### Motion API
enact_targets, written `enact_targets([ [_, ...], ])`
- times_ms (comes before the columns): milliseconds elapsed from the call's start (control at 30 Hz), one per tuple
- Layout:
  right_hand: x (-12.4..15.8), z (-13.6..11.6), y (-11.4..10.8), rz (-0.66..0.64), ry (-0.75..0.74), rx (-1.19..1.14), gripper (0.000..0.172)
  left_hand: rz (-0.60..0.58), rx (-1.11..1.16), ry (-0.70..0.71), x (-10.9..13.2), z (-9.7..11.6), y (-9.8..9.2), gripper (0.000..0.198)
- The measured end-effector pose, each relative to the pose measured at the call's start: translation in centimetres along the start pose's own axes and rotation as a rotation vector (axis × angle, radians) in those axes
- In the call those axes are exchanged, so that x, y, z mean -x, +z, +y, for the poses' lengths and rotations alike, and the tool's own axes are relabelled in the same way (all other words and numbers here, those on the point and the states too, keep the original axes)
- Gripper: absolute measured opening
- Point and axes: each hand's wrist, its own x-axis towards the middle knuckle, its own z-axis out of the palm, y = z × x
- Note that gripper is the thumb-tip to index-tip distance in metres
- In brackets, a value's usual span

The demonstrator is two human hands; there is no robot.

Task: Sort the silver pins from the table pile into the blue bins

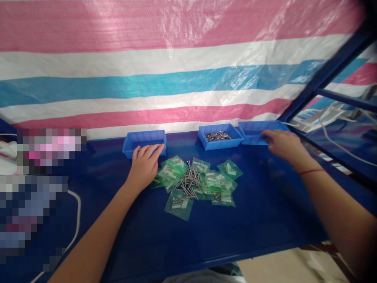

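Observation:
My left hand (144,165) rests with spread fingers at the front rim of the left blue bin (128,151), holding nothing. At the right blue bin (250,137), my right hand (279,143) reaches over the front edge; its fingers look curled at the rim, and anything in them is too small to make out. Between the hands lies a pile of metal screws (191,181), ringed by small green plastic bags (179,204) holding white and metal pieces. The middle blue bin (220,144) contains many metal screws.
The dark blue table (176,243) ends at a front edge near me. A striped plastic sheet (147,90) hangs behind the bins. White cables (79,220) lie at the left, beside blurred items. A blue metal frame (330,63) stands at the right.

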Motion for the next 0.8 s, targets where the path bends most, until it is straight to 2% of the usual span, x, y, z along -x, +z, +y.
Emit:
enact_targets([
  [133, -0.3, -0.5, 1.2, -0.035, -0.033, -0.057, 0.031, -0.004, -0.028, -0.002, 0.1, 0.2, -0.1, 0.051],
  [333, -0.2, 0.3, 0.5, -0.053, -0.048, -0.147, 0.035, 0.036, -0.022, 0.030, 0.2, -0.1, 0.0, 0.053],
  [500, -0.3, 0.6, 1.2, -0.058, -0.055, -0.178, 0.032, 0.124, -0.039, 0.025, -1.0, 0.4, -0.5, 0.040],
  [567, -0.3, 0.6, 1.8, -0.059, -0.061, -0.188, 0.032, 0.175, -0.016, 0.097, -2.6, 1.7, -0.4, 0.035],
  [633, -0.3, 0.7, 2.2, -0.056, -0.065, -0.198, 0.032, 0.165, 0.066, 0.256, -4.8, 3.8, 0.1, 0.031],
  [700, -0.1, 0.7, 2.5, -0.050, -0.070, -0.209, 0.032, 0.109, 0.149, 0.390, -7.4, 6.3, 1.3, 0.028],
  [800, 0.4, 0.7, 2.5, -0.039, -0.087, -0.227, 0.031, -0.004, 0.077, 0.407, -10.7, 9.5, 3.3, 0.025],
])
